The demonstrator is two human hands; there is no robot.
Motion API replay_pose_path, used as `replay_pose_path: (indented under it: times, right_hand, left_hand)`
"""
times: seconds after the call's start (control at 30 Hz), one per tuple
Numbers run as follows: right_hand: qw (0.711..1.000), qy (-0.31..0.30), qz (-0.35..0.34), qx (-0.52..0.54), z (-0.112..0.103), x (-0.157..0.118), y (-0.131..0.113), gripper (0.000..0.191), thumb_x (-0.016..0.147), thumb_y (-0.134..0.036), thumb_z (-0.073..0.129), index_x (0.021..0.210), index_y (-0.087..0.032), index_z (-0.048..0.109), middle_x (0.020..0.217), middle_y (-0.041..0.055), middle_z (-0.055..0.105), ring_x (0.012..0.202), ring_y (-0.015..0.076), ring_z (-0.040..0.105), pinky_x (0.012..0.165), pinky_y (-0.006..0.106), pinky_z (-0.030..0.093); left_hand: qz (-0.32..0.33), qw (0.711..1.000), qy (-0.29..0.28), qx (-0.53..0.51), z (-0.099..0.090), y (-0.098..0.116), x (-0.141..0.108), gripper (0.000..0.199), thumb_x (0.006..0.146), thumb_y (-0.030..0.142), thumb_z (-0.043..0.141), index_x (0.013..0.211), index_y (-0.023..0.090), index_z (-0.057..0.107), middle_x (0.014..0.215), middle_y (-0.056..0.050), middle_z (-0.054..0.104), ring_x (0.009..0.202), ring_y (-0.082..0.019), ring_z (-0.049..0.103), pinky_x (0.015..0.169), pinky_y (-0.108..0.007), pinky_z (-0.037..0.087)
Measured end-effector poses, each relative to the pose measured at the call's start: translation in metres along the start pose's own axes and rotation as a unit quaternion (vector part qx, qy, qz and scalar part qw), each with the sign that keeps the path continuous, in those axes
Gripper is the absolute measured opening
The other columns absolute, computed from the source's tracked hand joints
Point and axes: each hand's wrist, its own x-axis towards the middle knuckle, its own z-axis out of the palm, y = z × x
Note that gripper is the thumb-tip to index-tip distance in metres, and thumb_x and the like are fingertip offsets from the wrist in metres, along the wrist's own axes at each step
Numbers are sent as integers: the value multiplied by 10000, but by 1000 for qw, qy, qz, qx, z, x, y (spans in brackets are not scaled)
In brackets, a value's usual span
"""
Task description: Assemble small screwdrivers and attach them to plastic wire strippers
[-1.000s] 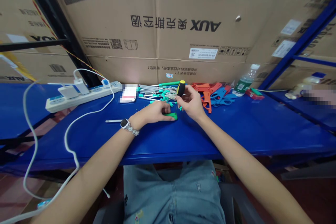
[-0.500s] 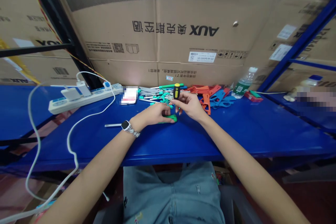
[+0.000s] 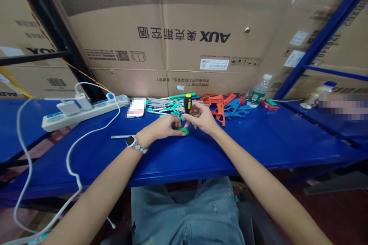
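Observation:
My left hand (image 3: 165, 127) is closed on a green plastic piece (image 3: 184, 131), pressing it flat on the blue table. A thin metal rod (image 3: 119, 136) sticks out on the left of my wrist; whether it joins the green piece is hidden. My right hand (image 3: 201, 116) grips a short screwdriver (image 3: 188, 103) with a black and yellow handle. It stands upright over the green piece's right end, its tip hidden by my fingers. Just behind my hands lies a pile of metal rods with green ends (image 3: 163, 103).
Red plastic pieces (image 3: 220, 103) and blue plastic pieces (image 3: 237, 107) lie right of the pile. A water bottle (image 3: 259, 92) stands beyond them. At left are a phone (image 3: 136, 108) and a power strip (image 3: 83, 111) with a white cable. A large carton (image 3: 178, 4) closes off the back.
The view has shifted slightly, so everything sits a little further left. My right fingers have shifted around the screwdriver; my left hand keeps its hold on the green piece.

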Motion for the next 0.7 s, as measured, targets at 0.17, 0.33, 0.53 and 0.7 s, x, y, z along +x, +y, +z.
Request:
replay_pose_path:
  times: [0.17,0.33,0.53,0.7]
  right_hand:
    - [1000,0,11,29,0,0,3,564,674,-565,900,783,-251,444,634,-38,634,595,215,731,391,256,499]
    - [998,-62,11,21,-12,2,5,448,781,-557,830,868,-218,551,793,23,727,663,188,742,500,284,589]
    - [995,-92,13,21,-18,1,3,425,820,-542,814,944,-188,613,900,64,763,713,179,765,620,298,633]
    - [994,-103,20,17,-19,1,-1,465,813,-590,807,943,-173,648,907,83,781,711,190,773,623,298,626]
  left_hand:
    - [9,1000,-3,-14,-1,1,0,366,827,520,778,761,185,647,723,-13,655,661,-166,564,634,-299,401]
    - [10,1000,-10,-10,0,-3,0,374,831,533,774,753,188,653,726,-16,666,650,-165,560,623,-307,399]
    - [30,989,136,-48,-18,12,0,406,854,542,747,1072,199,727,1064,-83,764,928,-222,689,804,-349,524]
    - [97,955,200,-195,-43,48,24,421,978,483,623,1297,217,692,1301,-118,736,1228,-251,670,1015,-392,543]
